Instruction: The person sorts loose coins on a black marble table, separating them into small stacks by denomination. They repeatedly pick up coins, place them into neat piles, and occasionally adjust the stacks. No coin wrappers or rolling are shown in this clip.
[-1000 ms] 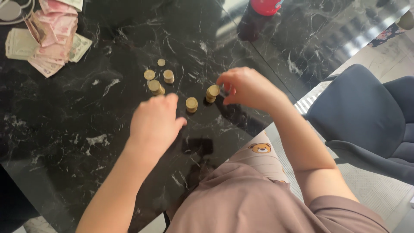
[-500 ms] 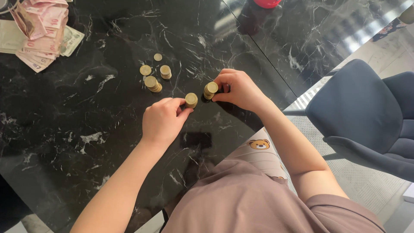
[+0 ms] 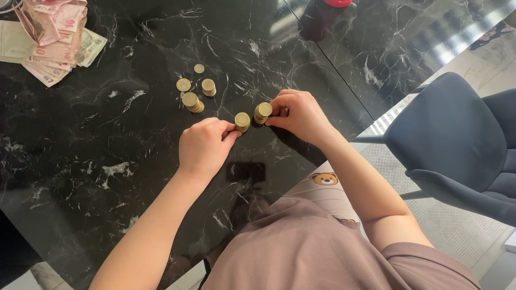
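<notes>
Coin stacks sit side by side on the black marble table (image 3: pixel 134 177): a short golden stack (image 3: pixel 242 121) pinched by the left hand (image 3: pixel 203 146), grip narrow around it, and a taller, slightly leaning stack (image 3: pixel 263 113) held by the right hand (image 3: pixel 299 114). Just beyond lie smaller coin piles (image 3: pixel 193 90). Banknotes (image 3: pixel 48 40) rest at the far left corner.

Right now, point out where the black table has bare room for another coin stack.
Bare marble table lies left of the left hand, below the banknotes. More bare top runs between the far coin stacks and the red object. It is crowded between both hands, where the right hand holds a stack beside another.
</notes>
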